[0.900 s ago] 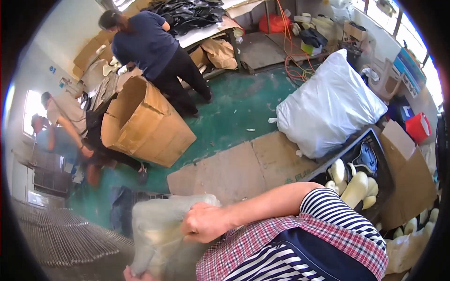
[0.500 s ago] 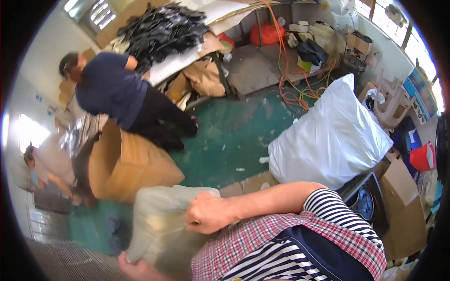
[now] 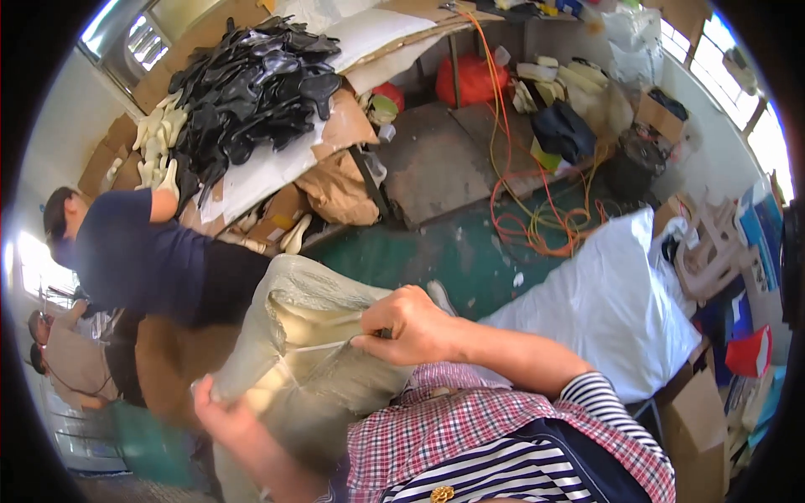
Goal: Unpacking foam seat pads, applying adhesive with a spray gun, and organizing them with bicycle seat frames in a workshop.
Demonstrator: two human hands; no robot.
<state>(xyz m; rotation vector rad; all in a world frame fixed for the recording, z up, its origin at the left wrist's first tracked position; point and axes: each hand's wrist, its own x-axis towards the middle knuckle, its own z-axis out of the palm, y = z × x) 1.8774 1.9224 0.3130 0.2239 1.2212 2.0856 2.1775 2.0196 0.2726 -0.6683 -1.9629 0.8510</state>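
Note:
A large grey-green woven sack (image 3: 344, 394) hangs in front of me with its mouth spread wide. My right hand (image 3: 411, 327) is closed on the sack's rim at the right. At the left side of the mouth my left hand (image 3: 226, 415), slightly blurred, pinches the rim. Inside lie pale cream pieces (image 3: 314, 325), smooth and foam-like; the cloth hides most of them, and I cannot tell their full shape.
Left of the sack a person in a dark shirt (image 3: 138, 251) stands by a brown cardboard box (image 3: 180, 360); another person (image 3: 80, 360) is farther left. Black saddle-shaped pieces (image 3: 251, 92) cover a table. A stuffed white sack (image 3: 587, 310) and orange hoses (image 3: 537, 239) lie at right.
My view has shifted. The sack's mouth is now higher and wider, showing the cream pieces inside. The person in the dark shirt appears farther left, nearer the box.

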